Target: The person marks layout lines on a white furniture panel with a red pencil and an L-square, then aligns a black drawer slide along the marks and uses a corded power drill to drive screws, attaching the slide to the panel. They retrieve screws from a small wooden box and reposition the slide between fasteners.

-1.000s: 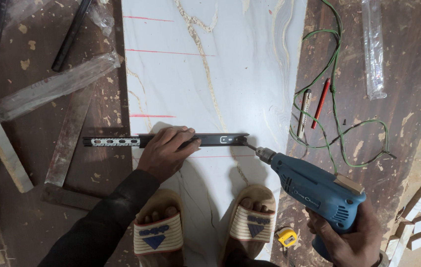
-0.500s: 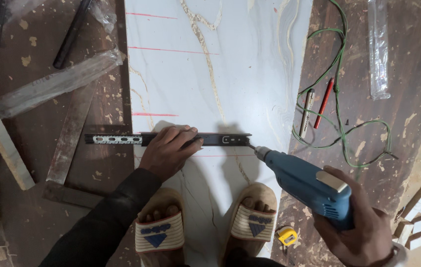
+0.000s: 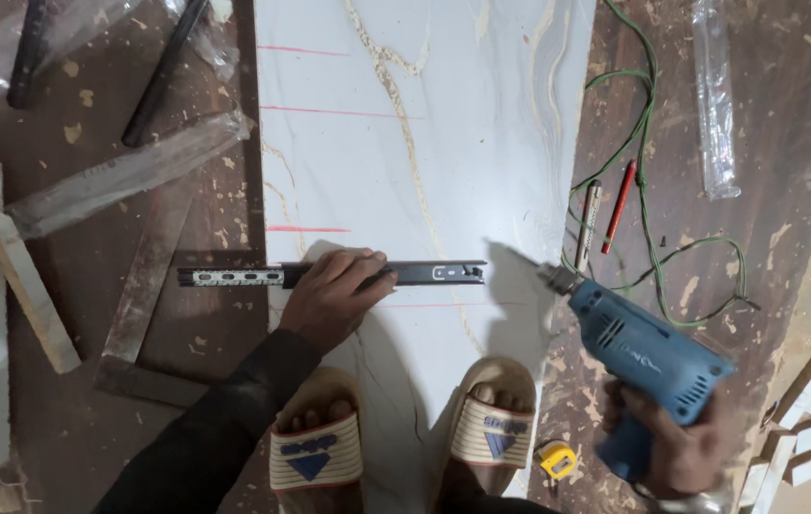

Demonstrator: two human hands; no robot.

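The left hand lies palm down, fingers spread, pressing a dark metal drawer slide flat across the near part of a white marbled panel. The slide runs left to right; its left end overhangs the panel's left edge onto the brown floor, its right end stops short of the panel's right edge. The right hand is closed around the grip of a blue power drill, held off the panel's right edge, bit pointing far-left toward the slide's right end but apart from it. Two sandalled feet stand on the panel's near edge. Far of the slide the panel lies open, crossed by red lines. A green cord, a red pencil and a yellow tape measure lie right of the panel; a steel square lies left.
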